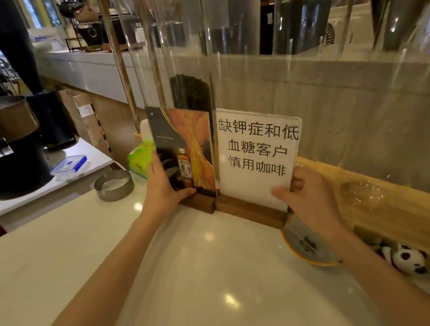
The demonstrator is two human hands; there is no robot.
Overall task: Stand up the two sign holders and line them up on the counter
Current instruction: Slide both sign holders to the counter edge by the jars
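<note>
Two sign holders stand upright side by side on the pale counter (172, 285), each a clear panel in a dark wooden base. The left sign holder (190, 144) carries an orange and dark bottle advert. The right sign holder (257, 149) shows a white sheet with black Chinese text. Their wooden bases nearly touch at the middle. My left hand (163, 192) grips the left edge and lower corner of the advert holder. My right hand (309, 200) holds the lower right corner of the white sign, thumb on its front.
A round metal tin (113, 185) and a green tissue pack (140, 158) sit left of the signs. An orange-rimmed dish (305, 244) and a panda toy (406, 261) lie by my right wrist. A tall clear screen (244, 42) and wooden ledge (388, 207) stand directly behind.
</note>
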